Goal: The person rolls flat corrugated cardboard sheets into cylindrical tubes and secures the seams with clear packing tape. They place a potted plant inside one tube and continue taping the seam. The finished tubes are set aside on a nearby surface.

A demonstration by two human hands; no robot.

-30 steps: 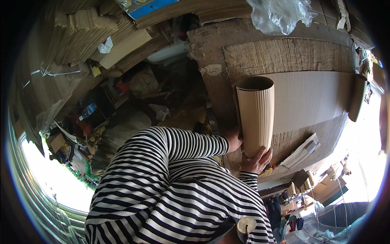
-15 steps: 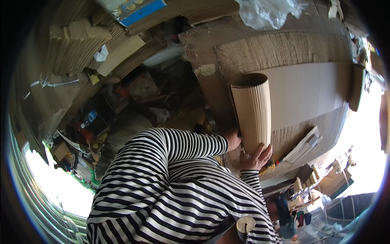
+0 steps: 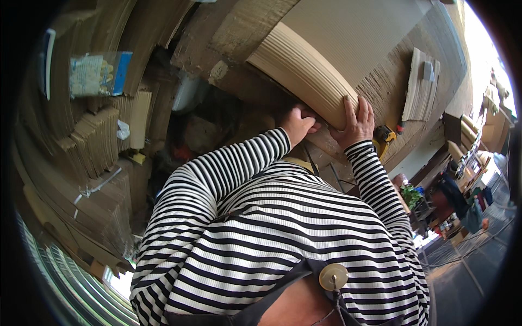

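Observation:
A tan sheet of corrugated cardboard (image 3: pixel 304 68), bent into a ridged curve, lies slantwise along the near edge of a worn wooden table (image 3: pixel 220 46). My right hand (image 3: pixel 357 124) grips its near end, fingers over the ridged face and thumb toward the end's edge. Just left of that end, beside the table edge, is my left hand (image 3: pixel 300 125). Its fingers are curled in, and whatever they may hold is hidden. Flat grey-brown corrugated cardboard (image 3: pixel 375 32) lies beyond the curved piece.
A yellow-and-black tool (image 3: pixel 385 136) lies right of my right hand. Folded cardboard strips (image 3: pixel 421 87) rest farther right on the table. Stacked cardboard (image 3: pixel 95 136) stands at left, below a clear packet with a blue edge (image 3: pixel 100 73). A leafy plant (image 3: pixel 411 195) is at lower right.
The view has turned and shifted. The curved cardboard, earlier seen standing tube-like with its open end up, now slants toward the upper left. My left hand, formerly mostly behind it, shows more fully.

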